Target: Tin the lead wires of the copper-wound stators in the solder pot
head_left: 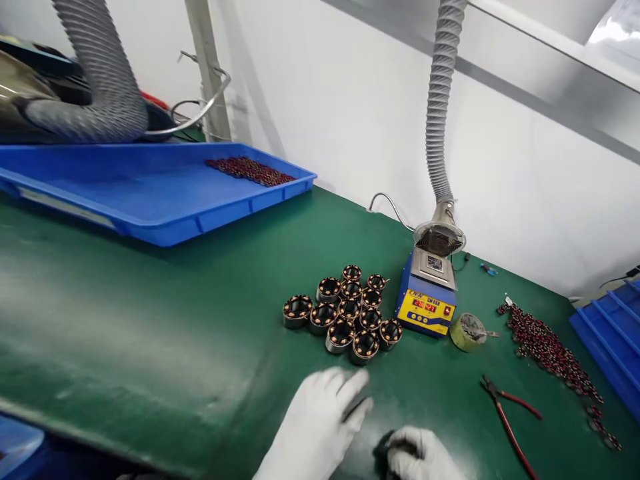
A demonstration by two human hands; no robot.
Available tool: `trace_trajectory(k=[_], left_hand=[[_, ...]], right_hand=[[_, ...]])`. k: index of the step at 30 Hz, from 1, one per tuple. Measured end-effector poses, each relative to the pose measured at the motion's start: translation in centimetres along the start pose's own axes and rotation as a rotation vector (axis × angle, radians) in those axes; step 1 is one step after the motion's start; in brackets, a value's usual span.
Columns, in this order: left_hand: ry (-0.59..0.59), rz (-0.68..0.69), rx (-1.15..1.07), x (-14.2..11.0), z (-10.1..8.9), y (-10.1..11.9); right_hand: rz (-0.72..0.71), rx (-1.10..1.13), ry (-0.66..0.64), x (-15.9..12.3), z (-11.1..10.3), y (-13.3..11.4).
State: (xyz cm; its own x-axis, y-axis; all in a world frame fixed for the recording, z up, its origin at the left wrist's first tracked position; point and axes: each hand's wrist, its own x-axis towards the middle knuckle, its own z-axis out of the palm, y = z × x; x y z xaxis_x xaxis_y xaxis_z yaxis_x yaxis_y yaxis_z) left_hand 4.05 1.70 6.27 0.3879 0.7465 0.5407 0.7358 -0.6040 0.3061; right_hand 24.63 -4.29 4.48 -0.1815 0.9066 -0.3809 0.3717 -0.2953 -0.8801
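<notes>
- Key relation: 12 wound rings [349, 317], bunched mid-surface [200, 320], lie just beyond the left hand [320, 421], on the far side from the person.
- Nearest is the front ring [365, 358]: straight ahead of the left fingers [356, 385], small gap, no contact visible.
- Rings stand with open tops facing up; round, so no long axis lying along the surface. Copper windings show around the tops.
- Left hand: white glove, motion blur, pointing away from the person and a bit right. Thumb and fingers apart, nothing visible between them.
- Right hand [425, 457]: white glove, nearer the bottom edge, fingers curled, apparently clamped on a dark piece [381, 455]. Too blurred to say what it is.
- Dark piece sits on the right hand's left side, between the 2 hands, nearer the right.
- Left hand is closer to the rings than the right.
- Blue-and-yellow box [425, 311] right of the rings; red-handled pliers [495, 395] right of and beyond the right hand.
</notes>
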Motion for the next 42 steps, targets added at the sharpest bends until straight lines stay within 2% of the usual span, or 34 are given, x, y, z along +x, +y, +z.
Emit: trace_trajectory(k=[3, 6, 10, 13, 16, 18, 21, 23, 24, 27, 33, 39, 42], left_hand=[[0.013, -0.062, 0.147, 3.6, -0.4, 0.1], [-0.07, -0.058, 0.201, 4.9, 0.2, 0.4], [-0.23, 0.017, 0.043, 2.4, 0.8, 2.4], [-0.426, 0.038, -0.146, 0.1, 0.4, 4.1], [-0.565, 0.092, -0.135, -0.3, 0.0, 4.8], [-0.532, 0.139, -0.021, 0.1, 0.2, 4.9], [-0.332, 0.168, 0.046, 0.4, 0.8, 4.9], [-0.236, 0.134, -0.014, 0.0, 1.3, 5.1], [-0.224, 0.106, -0.058, -0.4, 1.5, 5.2], [-0.268, 0.05, -0.157, -1.3, 2.0, 5.4], [-0.247, 0.064, -0.367, -1.6, 1.8, 5.6], [-0.315, 0.063, -0.507, -1.8, -0.2, 5.1], [-0.418, -0.09, -0.806, -1.8, -0.5, 5.2]], right_hand=[[-0.031, 0.401, 0.143, 1.1, 0.5, 1.5], [-0.154, 0.618, 0.341, 1.5, 0.6, 2.1], [-0.215, 0.794, 0.488, 0.9, 0.6, 1.2], [-0.197, 0.85, 0.509, 0.1, 0.8, 0.1], [-0.193, 0.895, 0.505, -0.4, 1.0, -0.7], [-0.22, 0.913, 0.553, -0.6, 1.0, -0.9], [-0.234, 0.892, 0.643, -0.9, 1.0, -0.9], [-0.202, 0.83, 0.61, -1.3, 1.1, -0.8], [-0.18, 0.79, 0.567, -1.4, 1.2, -0.8], [-0.123, 0.69, 0.473, -1.5, 1.5, -1.1], [-0.053, 0.592, 0.463, -1.2, 1.5, -2.6], [-0.177, 0.498, 0.365, -2.2, 0.7, -3.7], [-0.308, 0.405, 0.422, -2.6, 0.8, -4.3]])
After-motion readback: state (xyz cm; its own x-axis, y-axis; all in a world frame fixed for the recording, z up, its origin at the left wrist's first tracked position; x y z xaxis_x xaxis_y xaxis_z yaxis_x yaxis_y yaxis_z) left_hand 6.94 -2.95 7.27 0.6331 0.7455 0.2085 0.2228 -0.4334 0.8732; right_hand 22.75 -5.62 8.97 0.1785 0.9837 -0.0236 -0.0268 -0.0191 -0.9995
